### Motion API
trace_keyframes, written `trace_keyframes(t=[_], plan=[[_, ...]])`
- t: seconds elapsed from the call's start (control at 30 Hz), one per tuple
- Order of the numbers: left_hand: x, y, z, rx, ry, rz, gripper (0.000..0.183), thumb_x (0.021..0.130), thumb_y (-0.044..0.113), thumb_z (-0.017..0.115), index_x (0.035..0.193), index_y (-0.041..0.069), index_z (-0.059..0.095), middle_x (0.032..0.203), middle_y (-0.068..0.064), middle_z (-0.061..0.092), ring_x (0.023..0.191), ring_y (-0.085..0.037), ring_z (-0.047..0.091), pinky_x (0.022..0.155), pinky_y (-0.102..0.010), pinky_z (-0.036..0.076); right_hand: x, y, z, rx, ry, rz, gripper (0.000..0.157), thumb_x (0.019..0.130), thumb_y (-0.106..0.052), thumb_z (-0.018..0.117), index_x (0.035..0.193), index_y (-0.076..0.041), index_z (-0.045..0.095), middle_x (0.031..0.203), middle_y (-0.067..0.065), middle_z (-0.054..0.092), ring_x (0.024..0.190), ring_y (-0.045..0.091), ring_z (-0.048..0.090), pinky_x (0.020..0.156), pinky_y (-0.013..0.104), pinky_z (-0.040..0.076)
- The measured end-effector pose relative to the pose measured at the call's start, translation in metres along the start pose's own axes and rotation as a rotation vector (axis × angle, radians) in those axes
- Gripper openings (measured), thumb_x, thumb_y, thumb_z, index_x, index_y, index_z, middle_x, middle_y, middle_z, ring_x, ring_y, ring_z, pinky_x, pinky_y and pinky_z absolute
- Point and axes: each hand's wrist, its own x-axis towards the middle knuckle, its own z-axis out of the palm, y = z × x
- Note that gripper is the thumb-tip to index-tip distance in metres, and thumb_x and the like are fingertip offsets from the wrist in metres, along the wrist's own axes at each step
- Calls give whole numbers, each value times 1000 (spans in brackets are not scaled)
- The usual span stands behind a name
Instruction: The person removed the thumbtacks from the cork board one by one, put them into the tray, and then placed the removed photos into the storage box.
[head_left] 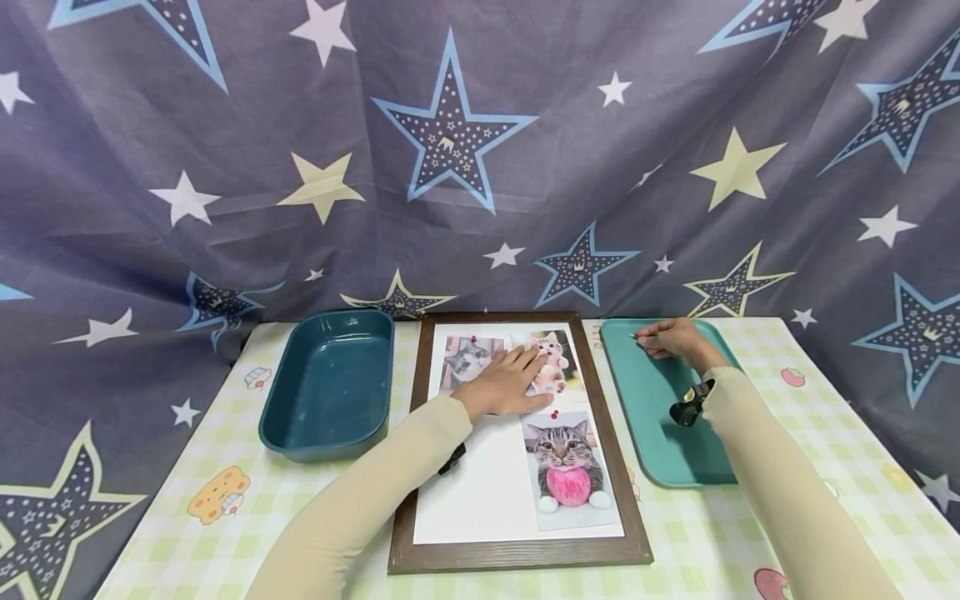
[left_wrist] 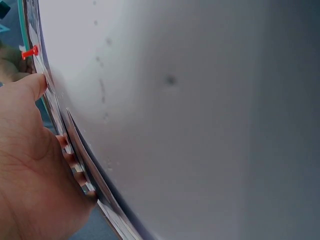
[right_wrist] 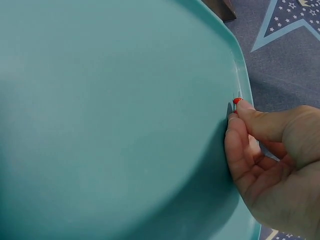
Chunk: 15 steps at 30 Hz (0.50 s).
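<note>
My left hand (head_left: 508, 383) lies spread over the upper part of a brown-framed white board (head_left: 468, 500), its fingers straight. Beneath it are a grey-and-white cat photo (head_left: 459, 357) and a kitten photo (head_left: 562, 354), both partly covered. A tabby cat photo (head_left: 566, 467) with a pink ball is lower right, with a red push pin (head_left: 555, 414) at its top. Another red pin (head_left: 474, 339) marks the grey cat photo. At the far end of the green tray (head_left: 660, 417), my right hand (head_left: 678, 340) pinches a red push pin (right_wrist: 238, 101) between thumb and fingertips, needle pointing outward.
A deep dark-teal bin (head_left: 326, 392) stands left of the board. A checked tablecloth (head_left: 225, 442) with cartoon prints covers the table. Behind it hangs a dark curtain (head_left: 480, 225) with stars. Black straps with cameras (head_left: 692, 404) sit on the wrists.
</note>
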Motion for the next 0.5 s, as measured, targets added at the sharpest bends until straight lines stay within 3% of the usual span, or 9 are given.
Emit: trace_keyframes(t=[0.5], plan=[[0, 1, 0, 13, -1, 2, 81, 105, 64, 31, 166, 18, 6, 173, -8, 4, 160, -31, 4, 130, -51, 7, -3, 1, 1, -17, 1, -24, 37, 101, -8, 64, 133, 11, 60, 91, -5, 75, 75, 5, 67, 71, 24, 59]])
